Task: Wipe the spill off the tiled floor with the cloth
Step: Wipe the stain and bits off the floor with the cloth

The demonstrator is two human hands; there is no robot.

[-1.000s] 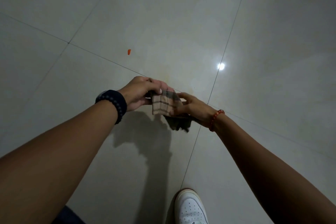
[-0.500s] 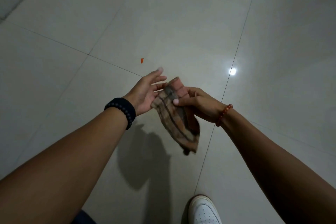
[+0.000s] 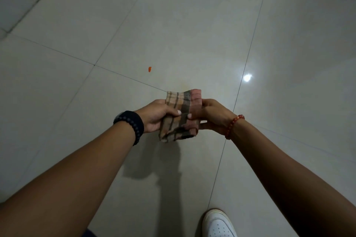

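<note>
Head view: the one camera, looking down past both forearms to the floor.
Cloth [image 3: 181, 115]: a folded plaid piece in tan, brown and dull red, held in the air between the two hands, above the floor and not touching it. Its upper edge stands up past the fingers; its lower edge hangs just below the thumbs.
Left hand [image 3: 158, 116]: closed on the cloth's left side, thumb lying across the front of the fabric, fingers wrapped behind it.
Right hand [image 3: 211, 116]: closed on the cloth's right, reddish side, thumb on the front, fingers curled behind. The two thumb tips lie just beside each other on the fabric.
Floor [image 3: 192, 25]: pale glossy tiles with thin dark grout lines; a bright spot of reflected light lies to the right of the hands.
Spill [image 3: 185, 85]: a faint yellowish smear on the tile just beyond the cloth's upper edge; its outline is hard to make out.
Speck [image 3: 149, 69]: a small orange bit on the floor, to the left of the smear and apart from it.
Wristband [image 3: 131, 125]: dark beads and a dark band on the left wrist.
Bracelet [image 3: 234, 126]: red-orange beads on the right wrist.
Shoe [image 3: 218, 224]: a white toe on the tile at the bottom edge, below the right forearm.
Shadow [image 3: 154, 169]: dark shape of arms and cloth on the tile under the hands.
</note>
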